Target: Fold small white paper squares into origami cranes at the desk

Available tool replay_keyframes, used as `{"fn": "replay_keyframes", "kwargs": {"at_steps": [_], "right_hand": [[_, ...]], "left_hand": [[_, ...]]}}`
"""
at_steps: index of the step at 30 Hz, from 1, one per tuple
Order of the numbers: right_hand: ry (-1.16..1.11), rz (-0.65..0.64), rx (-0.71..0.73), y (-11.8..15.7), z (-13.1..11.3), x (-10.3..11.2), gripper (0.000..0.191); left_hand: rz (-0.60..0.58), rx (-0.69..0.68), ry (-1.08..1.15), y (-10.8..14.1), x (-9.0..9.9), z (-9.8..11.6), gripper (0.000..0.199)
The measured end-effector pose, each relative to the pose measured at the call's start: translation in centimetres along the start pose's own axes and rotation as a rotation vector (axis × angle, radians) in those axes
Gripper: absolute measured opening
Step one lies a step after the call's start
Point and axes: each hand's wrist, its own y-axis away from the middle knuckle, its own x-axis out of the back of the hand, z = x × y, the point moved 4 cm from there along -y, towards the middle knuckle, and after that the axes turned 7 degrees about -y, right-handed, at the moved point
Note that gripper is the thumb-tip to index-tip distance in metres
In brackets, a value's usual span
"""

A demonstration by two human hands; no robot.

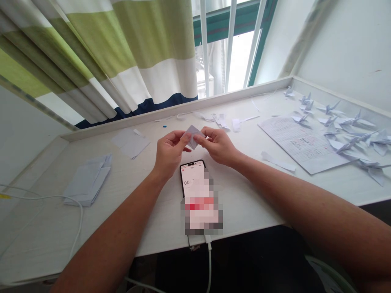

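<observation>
A small white folded paper (pixel 193 140), diamond-shaped with creases, is held up above the white table between both hands. My left hand (pixel 171 150) grips its left side, the thumb lying on the front face. On the right side, my right hand (pixel 220 145) pinches the same paper with thumb and fingers. Just below the hands lies a phone (pixel 195 175) with a timer on its screen; its lower part is pixelated.
Several folded paper cranes (pixel 342 140) cover the table's right side beside a printed sheet (pixel 302 144). A paper stack (pixel 88 179) and loose sheets (pixel 131 142) lie left. Scraps (pixel 220 121) lie behind the hands. A white cable (pixel 81 219) crosses the left.
</observation>
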Motion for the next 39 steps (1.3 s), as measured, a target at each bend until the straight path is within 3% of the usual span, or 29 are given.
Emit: {"fn": "replay_keyframes", "kwargs": {"at_steps": [8,11,22,30,39], "right_hand": [[0.018,0.11,0.102,0.1,-0.4,0.2,0.03],[0.113,0.066,0.149,0.2,-1.1,0.1,0.017],[0.13,0.075,0.168,0.2,-1.2,0.3,0.011],[0.175,0.1,0.107,0.1,-0.9,0.3,0.009],[0.181,0.07,0.104,0.2,-1.1,0.1,0.009]], "left_hand": [[0.03,0.008,0.0,-0.2,0.2,0.2,0.033],[0.002,0.009,0.0,-0.2,0.2,0.3,0.03],[-0.054,-0.02,-0.022,-0.1,0.1,1.1,0.042],[-0.026,-0.076,-0.138,-0.2,0.2,0.4,0.025],[-0.037,-0.055,-0.136,-0.1,0.1,0.2,0.028]]}}
